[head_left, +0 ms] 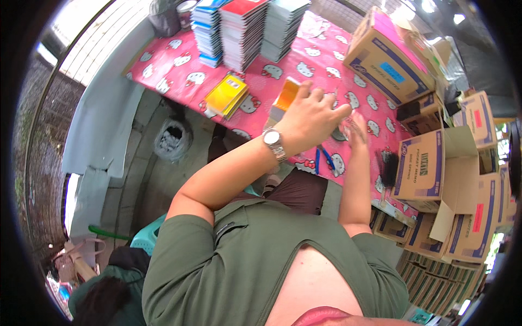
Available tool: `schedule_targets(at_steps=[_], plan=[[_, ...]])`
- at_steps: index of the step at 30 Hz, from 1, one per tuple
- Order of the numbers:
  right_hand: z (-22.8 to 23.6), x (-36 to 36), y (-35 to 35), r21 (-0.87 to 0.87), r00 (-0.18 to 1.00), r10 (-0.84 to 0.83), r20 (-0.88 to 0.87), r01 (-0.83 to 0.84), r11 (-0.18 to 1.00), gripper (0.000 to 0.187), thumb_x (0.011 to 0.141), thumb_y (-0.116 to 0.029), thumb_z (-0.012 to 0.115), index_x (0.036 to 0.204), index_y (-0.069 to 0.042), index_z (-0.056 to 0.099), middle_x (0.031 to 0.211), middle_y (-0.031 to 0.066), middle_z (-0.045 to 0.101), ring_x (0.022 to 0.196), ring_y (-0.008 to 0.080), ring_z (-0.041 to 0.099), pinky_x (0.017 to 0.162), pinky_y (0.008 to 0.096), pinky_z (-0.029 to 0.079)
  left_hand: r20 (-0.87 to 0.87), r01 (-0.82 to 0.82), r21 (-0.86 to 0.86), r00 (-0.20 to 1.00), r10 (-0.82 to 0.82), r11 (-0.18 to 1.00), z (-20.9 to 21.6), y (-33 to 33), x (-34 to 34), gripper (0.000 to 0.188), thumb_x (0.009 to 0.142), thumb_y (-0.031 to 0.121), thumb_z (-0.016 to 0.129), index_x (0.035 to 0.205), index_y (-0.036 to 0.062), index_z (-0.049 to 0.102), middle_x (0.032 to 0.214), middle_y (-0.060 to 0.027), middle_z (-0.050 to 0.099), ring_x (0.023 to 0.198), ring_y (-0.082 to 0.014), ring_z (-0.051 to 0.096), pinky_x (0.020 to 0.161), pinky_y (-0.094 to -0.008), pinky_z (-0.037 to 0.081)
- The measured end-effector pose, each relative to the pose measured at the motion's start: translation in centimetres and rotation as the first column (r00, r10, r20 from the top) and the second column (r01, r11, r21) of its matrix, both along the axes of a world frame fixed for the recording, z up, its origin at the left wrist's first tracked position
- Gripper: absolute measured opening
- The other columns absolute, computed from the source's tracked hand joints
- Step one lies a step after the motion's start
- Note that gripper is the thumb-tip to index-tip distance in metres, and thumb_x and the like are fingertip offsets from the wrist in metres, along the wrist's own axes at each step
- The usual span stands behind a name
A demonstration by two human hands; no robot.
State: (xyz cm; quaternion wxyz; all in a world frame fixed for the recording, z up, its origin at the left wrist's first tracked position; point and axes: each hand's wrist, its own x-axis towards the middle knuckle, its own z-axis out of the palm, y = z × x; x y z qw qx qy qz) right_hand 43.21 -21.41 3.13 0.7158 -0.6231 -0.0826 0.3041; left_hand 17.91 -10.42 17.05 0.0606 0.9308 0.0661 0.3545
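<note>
The orange-covered notebook (285, 96) runs near-to-far, just left of the nearer left hand (316, 113). I cannot tell whether it or the right hand (356, 130) grips anything.

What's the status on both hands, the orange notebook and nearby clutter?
Left hand partly hides orange notebook, grip unclear. Right hand blurred, at a wire coil. Blue-handled pliers close by on pink tablecloth.

left hand (321, 111) at orange notebook (285, 98) | right hand (355, 130) near blue-handled tool (328, 158)

3 booklet stacks (243, 38) behind notebook (286, 94)
</note>
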Motion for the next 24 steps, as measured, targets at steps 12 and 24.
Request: schedule_targets(at_steps=[12, 24], plan=[[-8.3, -1.0, -2.6, -0.832, 0.322, 0.774, 0.546, 0.322, 0.452, 0.051, 0.083, -0.043, 0.068, 0.120, -0.008, 0.063, 0.111, 0.0200, 0.064, 0.129, 0.0391, 0.046, 0.115, 0.0506, 0.024, -0.042, 0.085, -0.048, 0.995, -0.087, 0.995, -0.9, 1.3, -0.4, 0.025, 0.090, 0.035, 0.065, 0.106, 0.0162, 0.063, 0.101, -0.0036, 0.066, 0.108, -0.0283, 0.060, 0.106, -0.0614, 0.028], [19.7, -4.1, 0.2, -0.238, 0.281, 0.853, 0.440, -0.880, 0.412, 0.044, 0.088, -0.030, 0.066, 0.122, -0.004, 0.061, 0.120, 0.0072, 0.060, 0.113, 0.0153, 0.055, 0.094, 0.0314, 0.045, -0.043, -0.035, -0.056, 0.999, 0.033, 0.998, -0.3, 3.4, 0.0, 0.034, 0.082, 0.033, 0.074, 0.106, 0.0154, 0.058, 0.107, -0.0053, 0.056, 0.108, -0.0275, 0.052, 0.091, -0.0475, 0.039]])
